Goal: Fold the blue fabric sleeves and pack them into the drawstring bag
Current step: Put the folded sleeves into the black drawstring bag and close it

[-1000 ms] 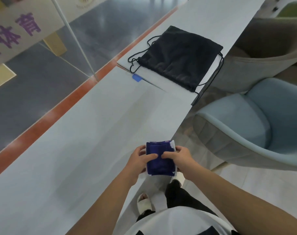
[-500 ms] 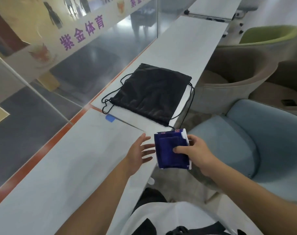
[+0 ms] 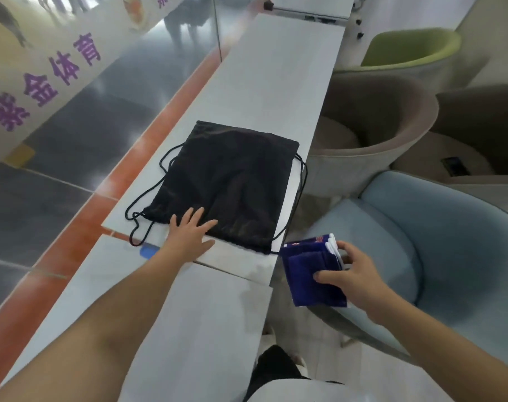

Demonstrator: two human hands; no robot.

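Note:
A black drawstring bag point(image 3: 229, 181) lies flat on the long grey counter point(image 3: 276, 82), its cords trailing to the left and right. My left hand point(image 3: 189, 236) is open with fingers spread, its fingertips resting on the bag's near left corner. My right hand point(image 3: 354, 277) holds the folded blue fabric sleeves point(image 3: 310, 274), a dark blue stack with white edges, in the air just past the counter's right edge, to the right of the bag's near corner.
A light blue armchair point(image 3: 438, 245) stands right of the counter, with a beige chair point(image 3: 374, 132) and a green one point(image 3: 412, 50) behind it. A glass wall with purple lettering runs along the left. A blue tag point(image 3: 148, 252) sits at the counter seam.
I have stepped closer to the bag. My left hand let go of the folded sleeves and reached forward onto the bag's near corner. My right hand carried the sleeves to the right.

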